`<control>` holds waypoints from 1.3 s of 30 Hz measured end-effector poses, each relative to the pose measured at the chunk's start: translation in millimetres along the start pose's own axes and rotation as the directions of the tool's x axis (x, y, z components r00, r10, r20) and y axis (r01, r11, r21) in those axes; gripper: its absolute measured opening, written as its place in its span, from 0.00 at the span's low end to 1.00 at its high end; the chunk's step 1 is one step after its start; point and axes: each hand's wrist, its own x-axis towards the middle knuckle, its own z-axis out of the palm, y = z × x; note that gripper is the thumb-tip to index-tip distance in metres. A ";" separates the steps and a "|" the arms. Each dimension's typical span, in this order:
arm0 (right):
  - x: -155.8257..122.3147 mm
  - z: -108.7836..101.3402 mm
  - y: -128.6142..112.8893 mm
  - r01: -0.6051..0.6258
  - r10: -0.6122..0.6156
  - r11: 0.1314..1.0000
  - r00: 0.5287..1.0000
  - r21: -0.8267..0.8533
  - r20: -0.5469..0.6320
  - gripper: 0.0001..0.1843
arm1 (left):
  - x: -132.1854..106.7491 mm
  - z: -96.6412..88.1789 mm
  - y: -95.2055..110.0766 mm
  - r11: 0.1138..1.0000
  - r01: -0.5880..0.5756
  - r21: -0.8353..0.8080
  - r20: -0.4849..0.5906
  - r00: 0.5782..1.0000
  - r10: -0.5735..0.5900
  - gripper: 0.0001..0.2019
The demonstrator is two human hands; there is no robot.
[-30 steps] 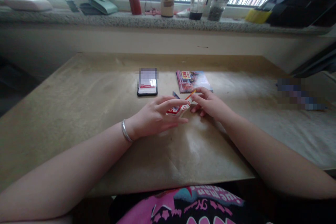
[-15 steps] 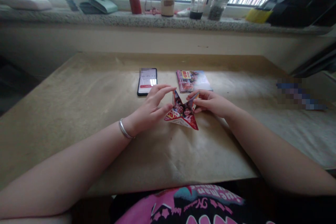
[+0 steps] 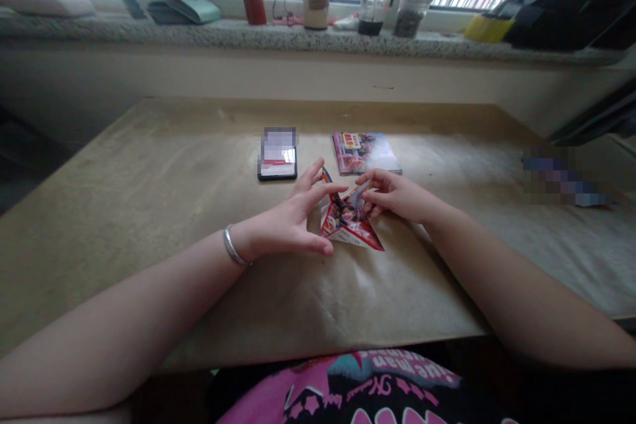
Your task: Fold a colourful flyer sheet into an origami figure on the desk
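A folded piece of printed paper (image 3: 350,220), red with a colour picture and pointed corners, stands over the table between my hands. My right hand (image 3: 390,195) pinches its upper right point between thumb and fingers. On the other side, my left hand (image 3: 293,218) has its fingers and thumb spread around the left side of the paper; the index finger reaches over its upper edge. Whether that finger presses on the paper is hard to tell. A silver bangle (image 3: 233,245) is on my left wrist.
Behind the paper lie a phone (image 3: 278,154) and a stack of printed sheets (image 3: 370,152) on the table (image 3: 163,212). A blurred flat item (image 3: 566,179) is at the right. Bottles and a red container (image 3: 254,5) line the windowsill (image 3: 278,36).
My left hand has opened wider, its thumb moving down off the paper. The folded paper has turned and shifted slightly right, with my right hand staying at its upper right point.
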 end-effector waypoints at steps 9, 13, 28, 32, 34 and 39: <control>-0.1 1.8 -1.2 -0.027 0.026 0.999 0.998 -0.032 -0.053 0.10 | 0.6 5.5 -0.3 0.971 0.085 0.223 -0.067 0.995 -0.072 0.33; -1.0 0.6 -0.9 -0.024 0.021 0.999 0.997 -0.039 -0.077 0.11 | 1.8 6.0 -6.6 0.970 0.065 0.234 -0.129 0.991 -0.035 0.32; -3.3 5.3 -7.2 -0.057 0.050 0.998 0.984 -0.035 -0.169 0.09 | -0.9 4.1 -13.0 0.978 0.051 0.203 -0.196 0.981 -0.011 0.19; -4.2 4.7 -7.4 -0.032 0.030 0.999 0.986 -0.008 -0.162 0.11 | 1.3 -0.4 -10.6 0.962 0.058 0.266 -0.160 0.987 -0.015 0.12; -4.5 4.3 -7.4 -0.009 0.012 1.000 0.984 0.019 -0.176 0.11 | 1.7 -2.6 -9.8 0.963 0.066 0.262 -0.154 0.988 -0.025 0.13; -2.1 6.1 -5.3 0.004 0.006 0.998 0.986 0.062 -0.166 0.08 | 1.5 -4.2 -10.0 0.960 0.098 0.263 -0.132 0.989 -0.065 0.14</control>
